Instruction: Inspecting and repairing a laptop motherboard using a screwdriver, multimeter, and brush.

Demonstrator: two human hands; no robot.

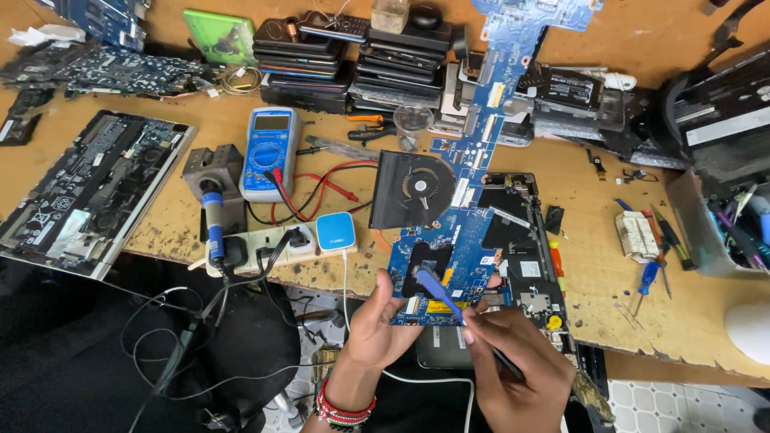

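A worn wooden counter point(593, 265) fills most of the view, its top scratched and stained, with dark chipped patches along the near edge. Even light falls across it without strong shadows. Below the edge, at the lower right, a floor of pale patterned tiles point(658, 401) shows.

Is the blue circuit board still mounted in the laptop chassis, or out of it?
Out. The left hand holds the blue circuit board lifted by its near edge above the open laptop chassis, fan attached.
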